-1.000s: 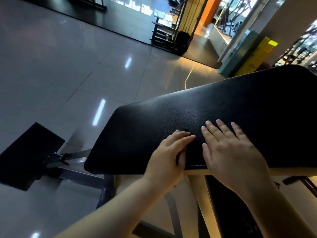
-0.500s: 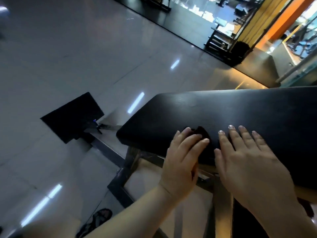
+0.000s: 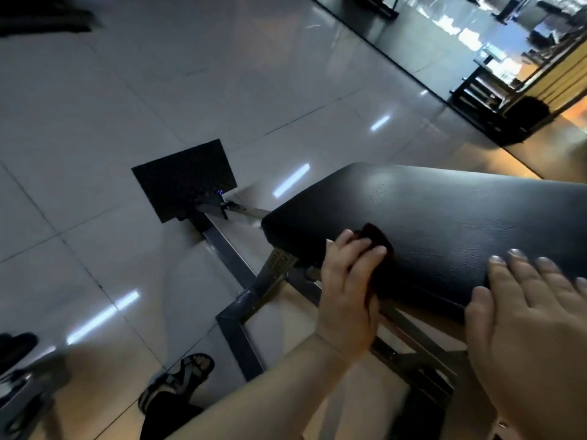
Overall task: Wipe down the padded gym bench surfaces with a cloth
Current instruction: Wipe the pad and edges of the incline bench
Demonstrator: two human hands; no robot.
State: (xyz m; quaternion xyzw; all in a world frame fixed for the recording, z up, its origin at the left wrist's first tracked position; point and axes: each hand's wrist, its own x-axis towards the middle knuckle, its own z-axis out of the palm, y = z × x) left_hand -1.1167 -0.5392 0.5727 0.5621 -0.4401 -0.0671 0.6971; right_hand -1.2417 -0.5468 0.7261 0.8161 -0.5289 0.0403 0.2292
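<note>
A black padded bench pad [image 3: 444, 217] runs from the middle of the view to the right edge. My left hand [image 3: 346, 287] grips a dark cloth [image 3: 374, 236] and presses it on the pad's near edge, close to its left end. Only a small fold of the cloth shows past my fingers. My right hand [image 3: 533, 322] lies flat on the pad's near edge at the right, fingers straight and spread, holding nothing.
The bench's dark metal frame [image 3: 235, 315] runs down to a black foot plate [image 3: 184, 179] on the grey tiled floor. My sandalled foot [image 3: 178, 379] stands at the bottom left. Racks and other gym gear [image 3: 495, 103] stand at the far right.
My left hand has slid the cloth leftward along the pad's near edge, away from my right hand. The view has swung left and down, showing more floor and my foot.
</note>
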